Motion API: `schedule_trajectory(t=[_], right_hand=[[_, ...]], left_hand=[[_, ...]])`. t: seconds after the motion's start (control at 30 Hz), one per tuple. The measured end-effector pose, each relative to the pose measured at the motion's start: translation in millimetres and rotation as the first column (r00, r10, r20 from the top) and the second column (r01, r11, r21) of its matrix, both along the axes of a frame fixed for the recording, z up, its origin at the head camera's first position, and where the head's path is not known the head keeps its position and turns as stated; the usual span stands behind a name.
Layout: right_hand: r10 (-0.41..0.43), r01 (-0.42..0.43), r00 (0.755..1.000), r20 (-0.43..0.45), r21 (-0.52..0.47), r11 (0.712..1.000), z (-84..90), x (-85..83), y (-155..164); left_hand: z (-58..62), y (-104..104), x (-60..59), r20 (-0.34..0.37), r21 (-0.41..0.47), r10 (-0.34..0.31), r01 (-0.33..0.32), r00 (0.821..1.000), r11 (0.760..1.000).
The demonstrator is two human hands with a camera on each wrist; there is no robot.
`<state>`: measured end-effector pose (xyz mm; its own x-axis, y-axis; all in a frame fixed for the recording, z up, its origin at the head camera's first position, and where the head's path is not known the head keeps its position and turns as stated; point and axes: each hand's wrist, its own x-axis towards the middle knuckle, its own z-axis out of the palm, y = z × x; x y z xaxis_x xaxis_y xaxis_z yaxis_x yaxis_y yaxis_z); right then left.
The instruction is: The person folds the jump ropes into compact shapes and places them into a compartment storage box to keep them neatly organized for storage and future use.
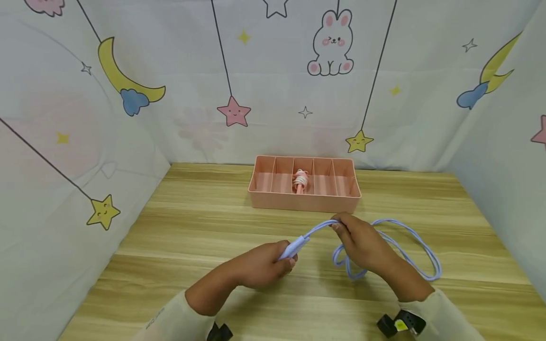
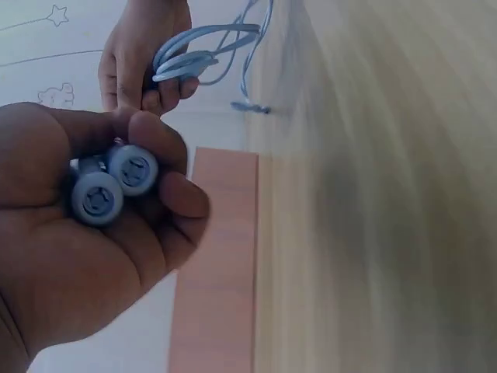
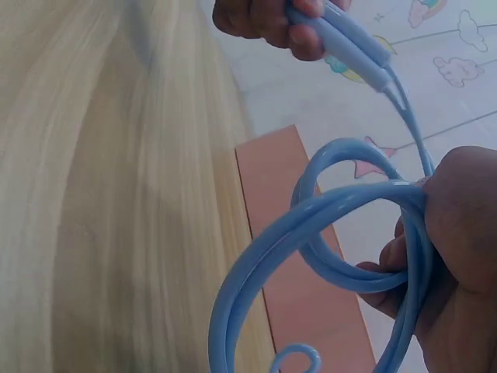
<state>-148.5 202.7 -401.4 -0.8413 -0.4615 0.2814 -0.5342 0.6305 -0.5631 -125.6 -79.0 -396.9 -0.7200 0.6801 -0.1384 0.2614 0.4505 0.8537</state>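
At the back of the wooden table [image 1: 179, 227], seen from the head camera, a pink tray [image 1: 304, 201] with five compartments side by side stands against the printed curtain [image 1: 273, 85]. Its middle compartment holds a coiled pink-and-white cord [image 1: 300, 180]; the other four show only their ribbed floors. Just in front of the tray, the left hand [image 1: 264, 264] is curled round the two pale blue handles [image 1: 293, 247] of a blue skipping rope [image 1: 409, 255], and the right hand [image 1: 362, 241] pinches the doubled rope a little further along. Loose loops lie on the table to the right, apart from the tray.

From the left wrist camera, the left hand [image 2: 85, 233] grips both handles [image 2: 112, 183], their round ends facing the lens. Beyond, the right hand [image 2: 144, 58] holds gathered rope loops [image 2: 198, 54], and the tray's wall [image 2: 217, 264] lies between.

From the right wrist camera, the right hand [image 3: 454, 249] clasps several rope loops [image 3: 342, 225]. The left hand [image 3: 268, 19] holds the handles [image 3: 349, 39] above, the tray [image 3: 295, 264] behind.
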Motion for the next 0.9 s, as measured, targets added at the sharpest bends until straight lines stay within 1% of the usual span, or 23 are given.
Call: schedule_trajectory(t=[0.07, 0.1, 0.13, 0.17, 0.23, 0.33, 0.4, 0.47, 0.5, 0.57, 0.67, 0.73, 0.8, 0.83, 0.87, 0.9], right_hand=[[0.001, -0.001, 0.999, 0.046, 0.012, 1.000, -2.5, 2.1, -4], [0.007, -0.009, 0.997, 0.071, 0.022, 1.000, -4.1, 3.7, -7], [0.018, -0.021, 0.995, 0.097, 0.031, 0.999, -5.8, 5.8, -11], [0.033, -0.038, 0.993, 0.115, 0.040, 0.998, -7.3, 8.2, -15], [0.065, -0.071, 0.987, 0.144, 0.041, 0.997, -9.4, 13.7, -24], [0.099, -0.104, 0.983, 0.154, 0.024, 0.994, -10.9, 21.7, -36], [0.107, -0.111, 0.984, 0.145, 0.025, 0.993, -11.1, 26.1, -43], [0.100, -0.106, 0.989, 0.113, 0.050, 0.993, -11.6, 28.8, -48], [0.094, -0.100, 0.991, 0.092, 0.072, 0.992, -12.2, 29.9, -49], [0.090, -0.096, 0.995, 0.052, 0.113, 0.989, -13.9, 31.3, -51], [0.092, -0.088, 0.996, -0.017, 0.150, 0.985, -17.0, 32.8, -52], [0.108, -0.098, 0.993, -0.058, 0.151, 0.984, -18.9, 33.3, -52], [0.122, -0.107, 0.987, -0.104, 0.142, 0.984, -20.1, 33.7, -52], [0.128, -0.111, 0.986, -0.110, 0.143, 0.983, -20.4, 33.8, -52], [0.133, -0.119, 0.986, -0.096, 0.141, 0.983, -20.1, 33.9, -52], [0.128, -0.115, 0.988, -0.084, 0.144, 0.983, -20.3, 33.8, -51]], left_hand=[[-3.0, 3, 1.1, 0.074, 0.112, 0.014, -0.022, 0.997, 0.993], [-4.7, 5, 1.5, 0.113, 0.175, 0.020, -0.039, 0.993, 0.984], [-6.4, 8, 1.9, 0.151, 0.237, 0.023, -0.059, 0.988, 0.970], [-7.7, 10, 2.5, 0.183, 0.298, 0.028, -0.082, 0.983, 0.951], [-10.6, 16, 3.1, 0.240, 0.392, 0.035, -0.130, 0.970, 0.911], [-14.1, 25, 3.2, 0.309, 0.496, 0.033, -0.191, 0.951, 0.847], [-15.1, 30, 3.4, 0.366, 0.538, 0.033, -0.240, 0.930, 0.808], [-14.5, 32, 3.6, 0.417, 0.562, 0.027, -0.281, 0.909, 0.778], [-13.9, 32, 3.8, 0.443, 0.570, 0.014, -0.293, 0.897, 0.768], [-12.8, 33, 3.9, 0.493, 0.574, -0.012, -0.314, 0.870, 0.756], [-11.5, 34, 2.8, 0.538, 0.583, -0.056, -0.324, 0.841, 0.745], [-10.4, 33, 2.2, 0.558, 0.588, -0.072, -0.332, 0.827, 0.738], [-8.6, 32, 1.9, 0.568, 0.592, -0.081, -0.339, 0.819, 0.731], [-7.1, 31, 1.8, 0.566, 0.593, -0.085, -0.333, 0.820, 0.733], [-5.1, 30, 1.7, 0.561, 0.597, -0.092, -0.325, 0.823, 0.733], [-2.9, 28, 1.2, 0.551, 0.604, -0.097, -0.316, 0.829, 0.732]])
